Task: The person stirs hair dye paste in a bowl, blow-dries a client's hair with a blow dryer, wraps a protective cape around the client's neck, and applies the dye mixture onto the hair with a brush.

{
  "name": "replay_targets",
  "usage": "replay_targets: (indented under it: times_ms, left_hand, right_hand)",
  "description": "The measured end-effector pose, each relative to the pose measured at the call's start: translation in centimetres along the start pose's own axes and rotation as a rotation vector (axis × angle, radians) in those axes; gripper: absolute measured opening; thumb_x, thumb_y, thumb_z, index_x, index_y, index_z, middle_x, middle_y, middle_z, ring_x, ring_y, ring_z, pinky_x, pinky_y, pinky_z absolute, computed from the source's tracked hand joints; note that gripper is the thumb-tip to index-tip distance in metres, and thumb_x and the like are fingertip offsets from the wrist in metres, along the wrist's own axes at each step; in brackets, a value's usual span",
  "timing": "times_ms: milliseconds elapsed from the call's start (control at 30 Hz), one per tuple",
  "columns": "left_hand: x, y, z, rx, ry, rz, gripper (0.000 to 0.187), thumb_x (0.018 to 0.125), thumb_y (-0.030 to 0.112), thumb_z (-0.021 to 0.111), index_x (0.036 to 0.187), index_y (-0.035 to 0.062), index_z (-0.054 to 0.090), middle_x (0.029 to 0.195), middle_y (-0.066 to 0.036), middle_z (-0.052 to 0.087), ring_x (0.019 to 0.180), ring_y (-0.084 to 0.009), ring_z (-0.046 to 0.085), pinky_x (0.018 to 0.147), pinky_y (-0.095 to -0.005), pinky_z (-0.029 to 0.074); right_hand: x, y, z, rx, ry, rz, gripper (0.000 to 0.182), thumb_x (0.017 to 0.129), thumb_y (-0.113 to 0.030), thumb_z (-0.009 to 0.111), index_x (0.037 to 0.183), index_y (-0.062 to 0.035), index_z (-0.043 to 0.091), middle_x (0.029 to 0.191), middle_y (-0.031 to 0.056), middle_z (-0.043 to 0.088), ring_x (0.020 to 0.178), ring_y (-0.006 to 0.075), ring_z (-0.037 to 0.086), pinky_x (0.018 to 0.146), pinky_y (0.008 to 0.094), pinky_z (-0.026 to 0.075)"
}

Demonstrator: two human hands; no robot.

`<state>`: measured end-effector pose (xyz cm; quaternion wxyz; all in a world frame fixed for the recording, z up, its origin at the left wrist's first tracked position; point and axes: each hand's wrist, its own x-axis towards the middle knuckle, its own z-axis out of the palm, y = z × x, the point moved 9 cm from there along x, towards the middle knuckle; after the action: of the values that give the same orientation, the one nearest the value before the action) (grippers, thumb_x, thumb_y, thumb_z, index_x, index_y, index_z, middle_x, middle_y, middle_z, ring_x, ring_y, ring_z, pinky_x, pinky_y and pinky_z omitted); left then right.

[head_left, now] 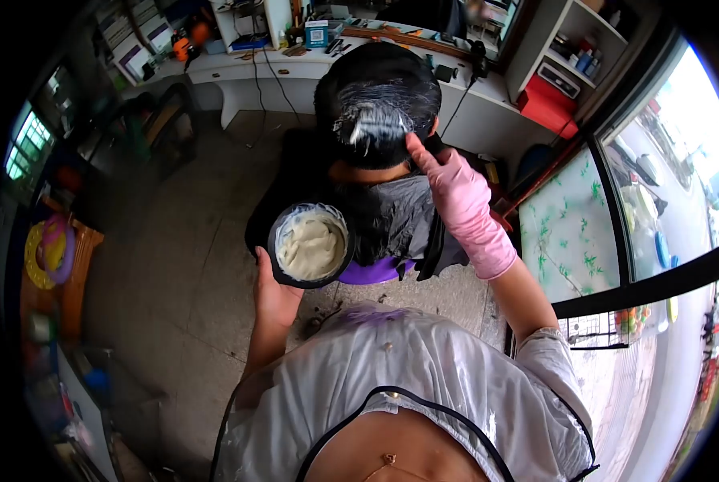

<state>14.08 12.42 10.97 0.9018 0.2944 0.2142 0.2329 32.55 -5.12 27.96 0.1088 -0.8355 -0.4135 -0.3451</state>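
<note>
A seated person's head (375, 80), seen from behind, has dark hair with white cream (371, 122) spread over the back. My right hand (464, 197), in a pink glove, is at the right edge of that hair, its fingers closed round something mostly hidden, with a brush-like edge at the cream. My bare left hand (275, 293) holds a dark bowl (277, 269) of pale cream (313, 246) behind the person's left shoulder. A black cape (392, 217) covers the person's shoulders and back.
A white counter (295, 71) with tools and a mirror runs along the far side. Shelves (572, 48) and a red box (546, 112) stand at the right, beside a glass door. A purple seat (371, 271) shows under the cape. At the left is a wooden stand (74, 273).
</note>
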Motion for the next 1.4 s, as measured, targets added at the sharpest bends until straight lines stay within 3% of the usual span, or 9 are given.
replay_targets:
  times_ms: [100, 400, 500, 600, 867, 967, 1133, 1267, 1400]
  left_hand:
    - [-0.2, -0.2, 0.6, -0.046, -0.054, 0.047, 0.061, 0.093, 0.05, 0.028, 0.13, 0.0018, 0.037, 0.132, -0.012, 0.043, 0.121, -0.0252, 0.042, 0.099, -0.0399, 0.037]
    - [-0.9, -0.3, 1.0, -0.068, -0.001, 0.072, 0.058, 0.094, 0.047, 0.028, 0.13, 0.0012, 0.036, 0.131, -0.013, 0.042, 0.121, -0.0243, 0.042, 0.1, -0.0384, 0.036]
    - [-1.0, -0.3, 0.8, -0.046, 0.023, 0.096, 0.061, 0.093, 0.049, 0.031, 0.129, 0.0002, 0.036, 0.131, -0.013, 0.042, 0.12, -0.0244, 0.042, 0.1, -0.0383, 0.036]
    - [-0.6, -0.7, 0.2, -0.057, 0.015, 0.086, 0.061, 0.093, 0.048, 0.032, 0.128, -0.0004, 0.037, 0.13, -0.014, 0.043, 0.12, -0.0243, 0.043, 0.1, -0.0383, 0.036]
    - [-1.0, -0.8, 0.6, -0.064, 0.04, 0.073, 0.061, 0.092, 0.048, 0.035, 0.128, -0.0007, 0.037, 0.13, -0.013, 0.042, 0.119, -0.0238, 0.043, 0.1, -0.0382, 0.037]
    - [-0.7, -0.7, 0.4, -0.033, 0.012, 0.051, 0.063, 0.091, 0.05, 0.036, 0.129, -0.0006, 0.036, 0.13, -0.013, 0.043, 0.119, -0.0237, 0.044, 0.099, -0.0379, 0.037]
    - [-1.2, -0.5, 0.8, -0.012, 0.075, 0.008, 0.062, 0.091, 0.049, 0.035, 0.129, -0.0003, 0.036, 0.129, -0.013, 0.043, 0.119, -0.0238, 0.044, 0.1, -0.0379, 0.037]
    - [-0.8, -0.5, 0.9, -0.008, 0.024, -0.005, 0.06, 0.092, 0.049, 0.034, 0.129, 0.0013, 0.037, 0.13, -0.012, 0.044, 0.118, -0.0238, 0.044, 0.098, -0.0381, 0.038]
    - [-0.8, -0.5, 0.8, 0.018, 0.047, -0.026, 0.059, 0.093, 0.048, 0.03, 0.129, 0.0027, 0.038, 0.13, -0.011, 0.044, 0.119, -0.0236, 0.044, 0.097, -0.0383, 0.039]
  right_hand:
    - [-1.8, 1.1, 2.8, 0.082, -0.243, 0.024, 0.044, 0.083, -0.016, 0.056, 0.125, -0.0284, 0.05, 0.072, 0.0069, 0.055, 0.056, 0.024, 0.058, 0.049, 0.034, 0.047]
    - [3.9, 0.2, 1.4, -0.121, -0.038, -0.213, 0.044, 0.082, -0.015, 0.053, 0.125, -0.0226, 0.048, 0.066, 0.0077, 0.052, 0.05, 0.0238, 0.057, 0.042, 0.0342, 0.048]
    - [2.5, 1.9, 4.4, -0.111, -0.244, -0.004, 0.043, 0.08, -0.013, 0.055, 0.121, -0.0243, 0.05, 0.066, 0.0055, 0.051, 0.048, 0.0207, 0.057, 0.037, 0.0322, 0.046]
    - [4.9, -1.3, -0.2, -0.08, 0.028, -0.264, 0.043, 0.081, -0.015, 0.054, 0.123, -0.0247, 0.049, 0.07, 0.0076, 0.052, 0.051, 0.0215, 0.058, 0.037, 0.0329, 0.046]
    - [4.5, -2.1, 3.1, -0.155, -0.285, -0.219, 0.041, 0.086, -0.018, 0.053, 0.126, -0.029, 0.048, 0.067, 0.0083, 0.053, 0.055, 0.0238, 0.06, 0.044, 0.0356, 0.048]
    - [7.0, -0.8, 1.0, 0.113, -0.081, -0.083, 0.047, 0.086, -0.013, 0.051, 0.127, -0.0335, 0.045, 0.073, 0.0073, 0.053, 0.056, 0.0242, 0.059, 0.048, 0.0351, 0.048]
    - [3.8, -1.3, 2.6, -0.163, -0.195, -0.04, 0.031, 0.085, -0.021, 0.055, 0.116, -0.0233, 0.058, 0.063, 0.0108, 0.052, 0.054, 0.0263, 0.058, 0.041, 0.0373, 0.045]
    - [4.1, -1.8, 0.3, 0.448, -0.031, -0.085, 0.02, 0.087, -0.01, 0.053, 0.105, -0.0038, 0.058, 0.062, 0.0108, 0.055, 0.056, 0.0249, 0.056, 0.054, 0.0303, 0.047]
    - [5.8, 0.8, 4.6, 0.946, -0.135, 0.253, 0.017, 0.088, -0.012, 0.051, 0.1, -0.0049, 0.061, 0.063, 0.012, 0.057, 0.053, 0.0227, 0.057, 0.053, 0.0298, 0.046]
